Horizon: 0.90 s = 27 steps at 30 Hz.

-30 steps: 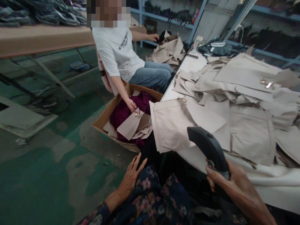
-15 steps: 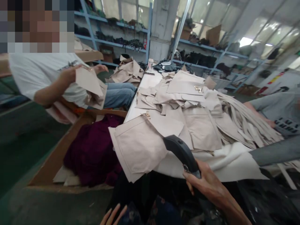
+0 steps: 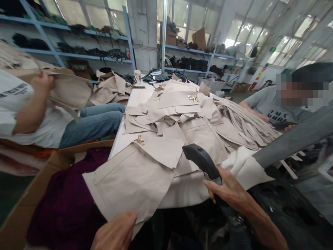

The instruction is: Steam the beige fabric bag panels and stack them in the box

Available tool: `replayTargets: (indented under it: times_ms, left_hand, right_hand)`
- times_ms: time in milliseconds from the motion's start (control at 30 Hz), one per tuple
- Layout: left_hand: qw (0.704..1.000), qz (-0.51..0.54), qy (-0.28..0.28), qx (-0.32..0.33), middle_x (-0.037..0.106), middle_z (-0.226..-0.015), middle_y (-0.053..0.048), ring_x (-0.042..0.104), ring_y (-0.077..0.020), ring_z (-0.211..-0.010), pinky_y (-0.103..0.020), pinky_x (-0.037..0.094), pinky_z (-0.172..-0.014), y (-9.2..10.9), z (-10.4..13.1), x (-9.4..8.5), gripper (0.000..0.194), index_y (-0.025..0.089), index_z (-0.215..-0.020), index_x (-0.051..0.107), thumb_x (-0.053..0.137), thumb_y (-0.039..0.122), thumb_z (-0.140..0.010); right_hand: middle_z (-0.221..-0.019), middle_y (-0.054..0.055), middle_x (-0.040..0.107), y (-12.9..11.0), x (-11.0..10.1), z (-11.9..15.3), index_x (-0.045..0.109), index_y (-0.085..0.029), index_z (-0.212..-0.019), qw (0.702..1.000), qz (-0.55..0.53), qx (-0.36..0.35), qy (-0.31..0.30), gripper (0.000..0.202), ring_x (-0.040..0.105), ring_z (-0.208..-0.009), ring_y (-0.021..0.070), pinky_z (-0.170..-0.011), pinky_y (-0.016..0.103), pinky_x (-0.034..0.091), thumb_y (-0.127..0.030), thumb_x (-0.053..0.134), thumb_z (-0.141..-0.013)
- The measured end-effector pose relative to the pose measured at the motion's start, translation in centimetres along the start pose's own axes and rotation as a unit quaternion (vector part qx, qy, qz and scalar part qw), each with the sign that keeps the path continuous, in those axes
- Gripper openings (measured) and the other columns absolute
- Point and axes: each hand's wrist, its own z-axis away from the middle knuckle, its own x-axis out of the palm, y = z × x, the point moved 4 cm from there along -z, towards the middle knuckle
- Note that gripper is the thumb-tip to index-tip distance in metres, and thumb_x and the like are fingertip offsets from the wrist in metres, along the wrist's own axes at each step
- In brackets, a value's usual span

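My right hand (image 3: pixel 231 191) is wrapped around the grip of a black handheld tool (image 3: pixel 201 158) with a curved, blunt head. The tool's head is over the table's near edge, close to the beige fabric. At the lower left, my left hand (image 3: pixel 117 229) has its fingers closed at the bottom edge of a stitched beige fabric panel (image 3: pixel 130 173); its fingertips are partly hidden. That panel hangs over the near table edge. A smaller beige flap with a gold metal clasp (image 3: pixel 140 139) lies on its upper part.
Beige pieces and strips (image 3: pixel 241 118) are heaped on the white table (image 3: pixel 118 140). A cardboard box (image 3: pixel 18 208) with dark purple cloth (image 3: pixel 67 201) stands at left. A grey beam (image 3: pixel 293 139) slants in at right. Co-workers sit at left (image 3: pixel 33 107) and right (image 3: pixel 273 97).
My view has turned right and closer to the table. My left hand has come up to the fabric panel's lower edge. My right hand still holds the black tool. The left co-worker's arm has lifted.
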Motion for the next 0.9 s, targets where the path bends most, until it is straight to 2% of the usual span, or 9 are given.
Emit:
replayTargets:
  times_ms: [133,200,267,300,400,500,600,800,900]
  left_hand:
    - [0.995,-0.009,-0.078,-0.062,0.066,-0.1,-0.012,0.063,-0.0186,-0.092,-0.027,0.053,-0.079,-4.2,-8.1,3.5,0.033,0.008,-0.114,0.057,0.044,0.005,-0.084]
    - [0.991,-0.039,-0.121,-0.047,0.056,-0.121,-0.017,0.052,-0.0265,-0.115,-0.038,0.048,-0.093,-6.2,-11.1,6.2,0.043,0.01,-0.123,0.054,0.04,0.002,-0.083]
    - [0.985,-0.052,-0.165,-0.022,0.044,-0.137,-0.016,0.038,-0.0312,-0.129,-0.047,0.038,-0.102,-8.0,-13.2,8.7,0.043,0.017,-0.123,0.056,0.041,0.005,-0.084]
    - [0.98,-0.046,-0.192,-0.014,0.045,-0.137,-0.014,0.037,-0.0307,-0.13,-0.048,0.036,-0.104,-8.8,-13.9,9.8,0.04,0.019,-0.119,0.059,0.042,0.007,-0.085]
    - [0.961,-0.009,-0.276,-0.016,0.06,-0.117,-0.009,0.05,-0.0229,-0.116,-0.042,0.035,-0.104,-10.5,-15.6,11.5,0.031,0.019,-0.105,0.064,0.038,0.012,-0.088]
    - [0.948,-0.016,-0.312,-0.06,0.066,-0.092,-0.008,0.061,-0.02,-0.088,-0.035,0.045,-0.085,-11.5,-17.5,11.0,0.029,0.016,-0.094,0.063,0.034,0.016,-0.09]
    - [0.951,-0.04,-0.29,-0.094,0.064,-0.085,-0.01,0.06,-0.0211,-0.075,-0.031,0.043,-0.067,-12.4,-19.5,9.5,0.029,0.015,-0.089,0.06,0.033,0.023,-0.09]
    - [0.961,-0.09,-0.205,-0.162,0.061,-0.078,-0.01,0.058,-0.0218,-0.076,-0.029,0.037,-0.066,-15.3,-23.0,4.6,0.03,0.014,-0.085,0.057,0.029,0.024,-0.089]
    - [0.957,-0.03,-0.121,-0.261,0.053,-0.065,-0.004,0.052,-0.0191,-0.068,-0.029,0.036,-0.065,-17.7,-23.9,1.3,0.024,0.016,-0.074,0.055,0.038,0.028,-0.086]
  right_hand:
    - [-0.049,-0.006,0.054,-0.1,2.4,-0.6,0.045,-0.019,-0.082,0.998,-0.014,0.006,-0.061,0.006,0.055,-0.041,0.0103,-0.038,0.017,0.043,-0.021,0.051,-0.081]
    - [-0.05,-0.006,0.054,-0.3,3.3,-0.7,0.044,-0.019,-0.082,0.997,-0.016,0.008,-0.079,0.007,0.054,-0.041,0.0104,-0.037,0.017,0.041,-0.02,0.051,-0.08]
    - [-0.051,-0.006,0.054,-0.6,3.4,-0.5,0.044,-0.019,-0.08,0.997,-0.017,0.004,-0.078,0.007,0.054,-0.041,0.0104,-0.037,0.017,0.042,-0.02,0.051,-0.08]
    - [-0.051,-0.006,0.054,-0.7,3.2,-0.4,0.043,-0.019,-0.079,0.997,-0.018,-0.001,-0.071,0.008,0.055,-0.042,0.0104,-0.038,0.017,0.043,-0.02,0.051,-0.081]
    - [-0.052,-0.006,0.053,-0.4,1.9,0.4,0.044,-0.019,-0.081,0.999,-0.023,-0.004,-0.048,0.008,0.055,-0.042,0.0104,-0.041,0.019,0.045,-0.022,0.051,-0.083]
    - [-0.051,-0.007,0.052,0.1,0.8,1.8,0.045,-0.019,-0.083,0.999,-0.016,0.003,-0.028,0.006,0.054,-0.042,0.0104,-0.041,0.019,0.045,-0.022,0.05,-0.083]
    - [-0.052,-0.007,0.052,0.1,0.3,3.2,0.046,-0.018,-0.083,1.0,-0.007,0.008,-0.014,0.006,0.053,-0.043,0.0102,-0.043,0.019,0.044,-0.022,0.05,-0.083]
    - [-0.051,-0.008,0.047,-0.4,0.3,4.5,0.046,-0.019,-0.082,1.0,-0.018,0.014,-0.015,0.008,0.05,-0.041,0.009,-0.041,0.017,0.042,-0.026,0.05,-0.081]
    - [-0.05,-0.008,0.047,-0.4,0.3,4.6,0.046,-0.019,-0.078,1.0,-0.004,0.02,-0.012,0.01,0.051,-0.041,0.0098,-0.041,0.018,0.042,-0.028,0.051,-0.079]
